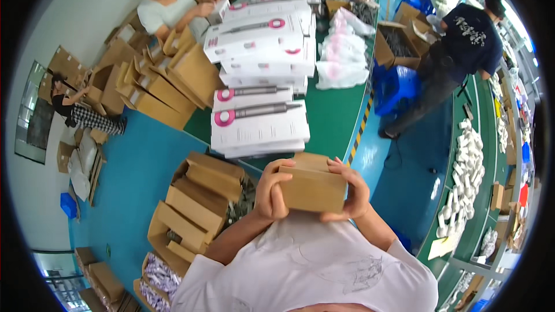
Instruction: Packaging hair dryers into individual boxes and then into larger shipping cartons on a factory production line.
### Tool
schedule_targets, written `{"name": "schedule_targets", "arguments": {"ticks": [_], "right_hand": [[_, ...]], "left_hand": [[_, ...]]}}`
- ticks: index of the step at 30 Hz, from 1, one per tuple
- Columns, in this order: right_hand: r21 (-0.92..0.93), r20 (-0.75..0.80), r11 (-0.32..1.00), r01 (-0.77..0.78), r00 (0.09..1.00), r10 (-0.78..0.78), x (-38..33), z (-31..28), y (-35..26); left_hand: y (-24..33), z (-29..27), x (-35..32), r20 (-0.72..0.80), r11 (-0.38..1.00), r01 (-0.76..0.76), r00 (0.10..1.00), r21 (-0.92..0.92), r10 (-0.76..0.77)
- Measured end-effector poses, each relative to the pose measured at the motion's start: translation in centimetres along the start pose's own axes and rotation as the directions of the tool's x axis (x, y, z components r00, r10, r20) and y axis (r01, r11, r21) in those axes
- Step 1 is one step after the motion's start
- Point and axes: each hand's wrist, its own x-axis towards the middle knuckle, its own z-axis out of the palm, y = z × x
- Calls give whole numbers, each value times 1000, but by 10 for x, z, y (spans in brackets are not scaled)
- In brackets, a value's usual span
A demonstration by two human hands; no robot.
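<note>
A small brown cardboard box is held up close in front of my chest, at the near end of the green table. My left hand grips its left side, fingers curled along the upper edge. On the other side my right hand clasps it, fingers over the top corner and thumb low on the near face. A flap stands up at the box's far side; its inside cannot be seen. Just beyond lie white printed boxes picturing a grey wand-shaped device with a pink ring.
Taller stacks of white boxes and plastic-wrapped items cover the green table. Open cartons stand at my left. One person works across the table; another stands right, near a blue crate. White parts lie on the right-hand bench.
</note>
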Motion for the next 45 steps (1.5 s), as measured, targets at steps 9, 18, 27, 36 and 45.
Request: {"name": "schedule_targets", "arguments": {"ticks": [9, 18, 27, 36, 45], "right_hand": [[223, -113, 941, 254, 966, -234, 15, 13, -23], [98, -29, 978, 183, 983, -181, 31, 8, -13], [248, -10, 969, -4, 1000, 7, -3, 10, -21], [413, -41, 910, -38, 997, 60, -8, -8, -9], [106, 44, 958, 268, 961, -274, 96, 13, 13]], "left_hand": [[11, -8, 7, -100, 977, -104, 991, -187, 86], [22, -12, 12, -97, 994, 13, 995, -107, -24], [40, -18, -27, -95, 950, 93, 993, 299, -67], [27, -14, 9, -220, 995, -95, 971, 7, 94], [9, -27, 47, -190, 998, 42, 981, -48, -51]]}}
